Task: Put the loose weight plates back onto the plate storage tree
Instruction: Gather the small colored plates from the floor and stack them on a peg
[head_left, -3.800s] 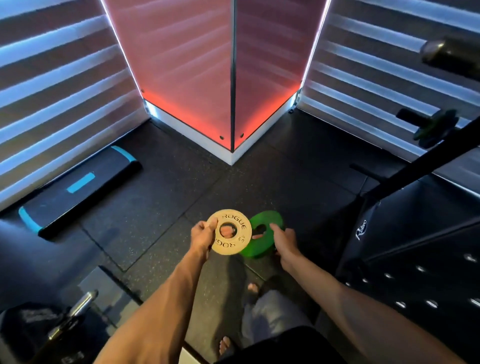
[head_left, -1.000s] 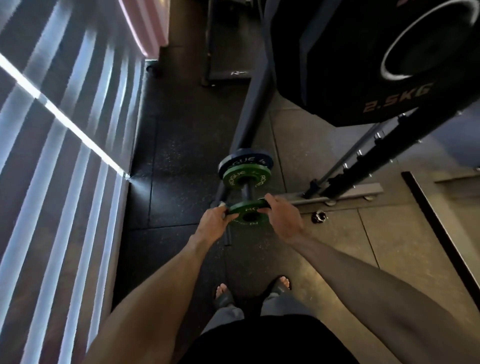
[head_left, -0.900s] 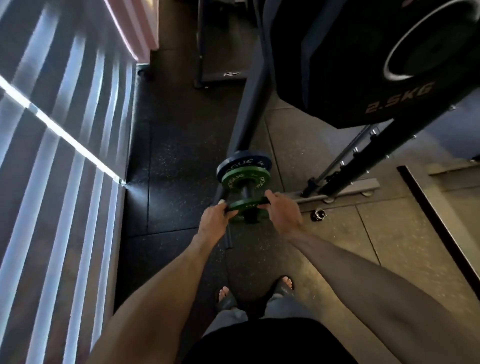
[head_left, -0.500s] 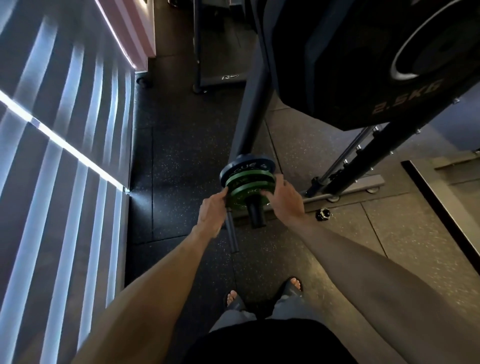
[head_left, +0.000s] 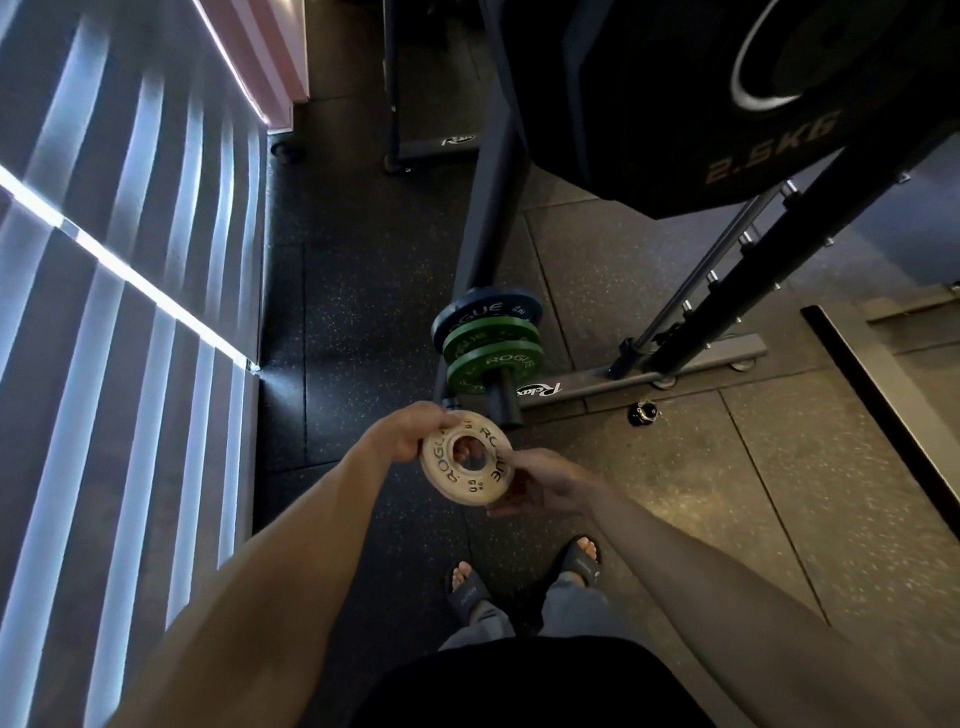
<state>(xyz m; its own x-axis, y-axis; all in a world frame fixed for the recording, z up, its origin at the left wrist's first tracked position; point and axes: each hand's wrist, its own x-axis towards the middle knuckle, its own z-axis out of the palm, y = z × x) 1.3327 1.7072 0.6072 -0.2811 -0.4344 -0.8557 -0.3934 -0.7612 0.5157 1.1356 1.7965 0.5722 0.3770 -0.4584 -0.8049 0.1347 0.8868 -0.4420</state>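
You hold the small tan plate (head_left: 466, 458) in front of you, just short of the free end of the peg (head_left: 505, 405) on the storage tree (head_left: 496, 171) — tilted, face up toward you, hole clear. It reads 0.5 kg, so judge it light, rigid, smooth-edged; thin rim, easy to pinch but it could slip if you grip loosely. Best hold is the outer rim on opposite sides, keeping the centre hole free for the peg.

Your left hand (head_left: 410, 431) pinches the upper-left rim, fingers (head_left: 434, 415) curled over the edge, thumb side on the face. Your right hand (head_left: 540, 488) is half open under the lower-right rim, its fingers seem to touch the edge from below — more a support than a clamp; how firmly it grips I cannot tell.

Two green plates (head_left: 491, 358) and a blue plate (head_left: 485, 317) already sit on the peg, stacked against each other. Next step, likely: line the hole up with the peg end and slide on.
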